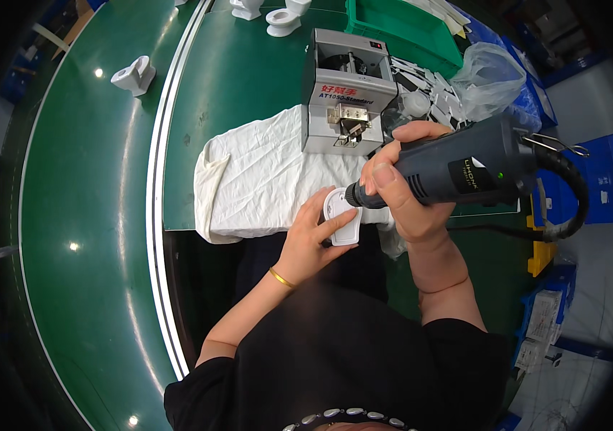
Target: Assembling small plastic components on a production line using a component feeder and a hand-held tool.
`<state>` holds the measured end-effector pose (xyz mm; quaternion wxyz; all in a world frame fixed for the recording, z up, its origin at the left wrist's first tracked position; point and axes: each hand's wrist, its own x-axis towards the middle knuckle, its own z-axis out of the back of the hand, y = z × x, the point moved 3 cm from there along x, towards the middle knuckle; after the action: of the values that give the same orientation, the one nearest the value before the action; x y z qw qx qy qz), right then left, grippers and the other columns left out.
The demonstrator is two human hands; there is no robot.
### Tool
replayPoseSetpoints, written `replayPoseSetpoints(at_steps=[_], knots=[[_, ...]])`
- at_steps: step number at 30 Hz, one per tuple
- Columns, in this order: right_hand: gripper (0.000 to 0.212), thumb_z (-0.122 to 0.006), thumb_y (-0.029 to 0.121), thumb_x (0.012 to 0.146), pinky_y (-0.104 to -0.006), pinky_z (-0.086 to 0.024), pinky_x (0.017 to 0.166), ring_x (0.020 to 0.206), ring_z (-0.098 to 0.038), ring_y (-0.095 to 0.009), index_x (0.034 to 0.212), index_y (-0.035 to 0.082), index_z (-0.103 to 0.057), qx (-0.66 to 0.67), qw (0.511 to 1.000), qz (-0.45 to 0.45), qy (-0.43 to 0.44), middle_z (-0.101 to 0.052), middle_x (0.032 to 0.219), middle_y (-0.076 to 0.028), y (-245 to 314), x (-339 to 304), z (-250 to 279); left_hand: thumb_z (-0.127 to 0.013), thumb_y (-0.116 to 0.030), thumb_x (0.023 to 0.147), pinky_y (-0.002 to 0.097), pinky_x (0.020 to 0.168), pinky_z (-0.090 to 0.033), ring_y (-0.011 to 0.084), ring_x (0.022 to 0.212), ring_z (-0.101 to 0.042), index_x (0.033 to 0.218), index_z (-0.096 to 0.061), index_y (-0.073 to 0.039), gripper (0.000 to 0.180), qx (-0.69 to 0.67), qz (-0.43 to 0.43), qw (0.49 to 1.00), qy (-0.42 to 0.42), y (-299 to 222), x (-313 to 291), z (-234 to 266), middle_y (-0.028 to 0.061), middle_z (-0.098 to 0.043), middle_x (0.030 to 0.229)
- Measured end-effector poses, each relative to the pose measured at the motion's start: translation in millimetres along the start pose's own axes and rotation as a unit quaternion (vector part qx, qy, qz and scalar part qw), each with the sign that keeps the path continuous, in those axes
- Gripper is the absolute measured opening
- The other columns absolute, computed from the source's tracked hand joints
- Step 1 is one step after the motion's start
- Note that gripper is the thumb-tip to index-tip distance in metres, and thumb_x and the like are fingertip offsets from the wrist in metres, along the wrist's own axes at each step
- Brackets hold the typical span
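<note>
My left hand is closed round a small white plastic part, a toilet-shaped piece by its outline, near the table's front edge. Its fingers press on the rim and side of the part. Held in my right hand is a dark grey electric screwdriver, lying sideways with its tip pointing left. That tip meets the upper part of the white piece; the exact contact point is hidden. A black cable curves down from the tool's rear end. Beneath and beyond my hands lies a white cloth.
A grey screw-feeder machine stands just beyond my hands. Right of it are several white and dark strips, a clear plastic bag and a green bin. Small white toilet-shaped pieces stand on the green surface to the left.
</note>
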<state>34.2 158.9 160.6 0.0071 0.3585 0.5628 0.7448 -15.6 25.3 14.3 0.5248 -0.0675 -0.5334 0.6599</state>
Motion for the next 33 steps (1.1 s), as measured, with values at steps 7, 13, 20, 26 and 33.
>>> replayPoseSetpoints(at_steps=[7,13,20,26,33], knots=[[0.038,-0.061,-0.003,0.086,-0.0366,-0.052,0.065,0.063,-0.057,-0.017,0.116,0.000,-0.039,-0.002,1.000,-0.004,0.007,-0.057,0.074,-0.010,-7.0,0.8,0.7,-0.086,-0.014,0.062,0.0452,0.101,-0.043,0.0403,0.123,-0.049,0.121,-0.065,-0.020,0.063,0.004,0.008,1.000,0.002,-2.5,1.1,1.8,0.0197,-0.047,0.137],[0.036,-0.060,-0.005,0.086,-0.0352,-0.052,0.064,0.064,-0.057,-0.016,0.114,0.001,-0.039,0.012,0.999,-0.006,0.033,-0.057,0.076,-0.010,-9.7,2.5,-2.6,-0.086,-0.014,0.062,0.0449,0.100,-0.044,0.0398,0.123,-0.049,0.122,-0.065,-0.021,0.064,0.003,0.009,1.000,0.004,-2.1,2.2,0.9,0.0193,-0.047,0.137],[0.035,-0.060,-0.005,0.085,-0.0348,-0.052,0.064,0.063,-0.057,-0.016,0.114,0.000,-0.040,0.020,0.999,-0.013,0.025,-0.058,0.076,-0.010,-13.3,10.7,-1.9,-0.086,-0.014,0.061,0.0438,0.099,-0.045,0.0394,0.123,-0.050,0.122,-0.065,-0.021,0.065,0.002,0.021,1.000,0.003,-3.2,7.4,3.4,0.0189,-0.047,0.138],[0.036,-0.061,-0.004,0.085,-0.0357,-0.052,0.064,0.063,-0.058,-0.016,0.114,0.000,-0.040,0.003,1.000,-0.020,0.019,-0.058,0.077,-0.010,-17.5,6.3,-2.2,-0.086,-0.014,0.061,0.0437,0.099,-0.045,0.0394,0.123,-0.050,0.122,-0.065,-0.022,0.065,-0.009,0.016,1.000,0.002,0.1,4.1,3.3,0.0190,-0.046,0.138],[0.034,-0.061,-0.004,0.085,-0.0349,-0.052,0.064,0.064,-0.058,-0.016,0.112,0.000,-0.041,0.019,0.999,-0.022,0.039,-0.058,0.077,-0.011,-20.6,3.3,-2.7,-0.086,-0.014,0.061,0.0434,0.098,-0.046,0.0390,0.122,-0.050,0.122,-0.065,-0.022,0.065,-0.002,0.016,1.000,0.002,-1.0,2.8,1.5,0.0185,-0.046,0.138]])
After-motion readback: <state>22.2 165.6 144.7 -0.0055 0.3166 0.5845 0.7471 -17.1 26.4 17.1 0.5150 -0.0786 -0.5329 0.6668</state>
